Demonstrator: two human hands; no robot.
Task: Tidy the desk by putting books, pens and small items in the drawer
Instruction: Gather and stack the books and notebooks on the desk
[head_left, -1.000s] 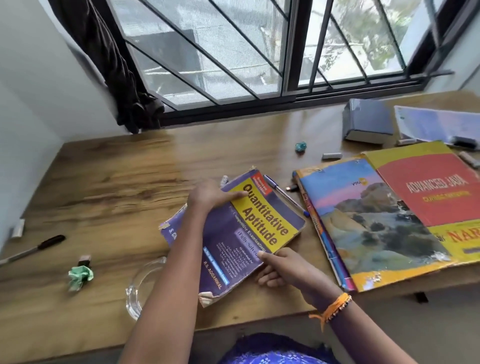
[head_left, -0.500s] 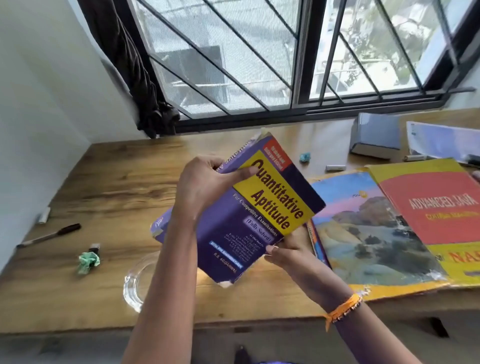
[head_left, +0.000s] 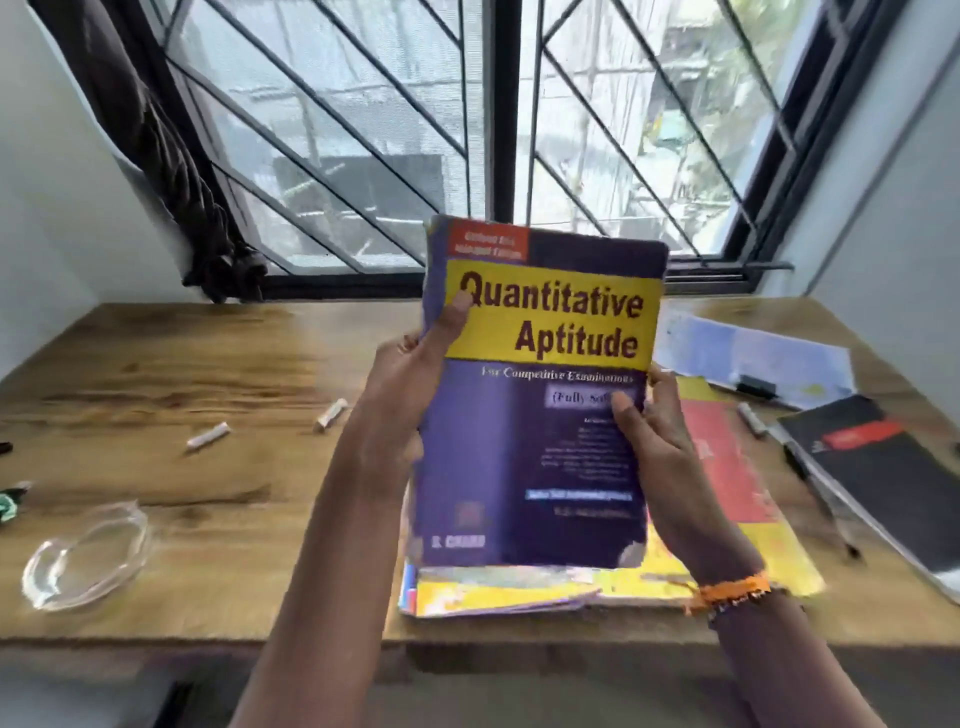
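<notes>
Both hands clamp the Quantitative Aptitude book (head_left: 540, 395): your left hand (head_left: 402, 395) grips the spine edge with its thumb on the yellow title band, your right hand (head_left: 660, 452) pinches the opposite edge at three o'clock. You hold it upright above the desk (head_left: 208, 467), over the large books (head_left: 727, 519) lying flat. Keep both grips firm, since the worn cover looks floppy. No drawer shows here, so find it before lowering. Pens (head_left: 750, 418) wait at two o'clock.
</notes>
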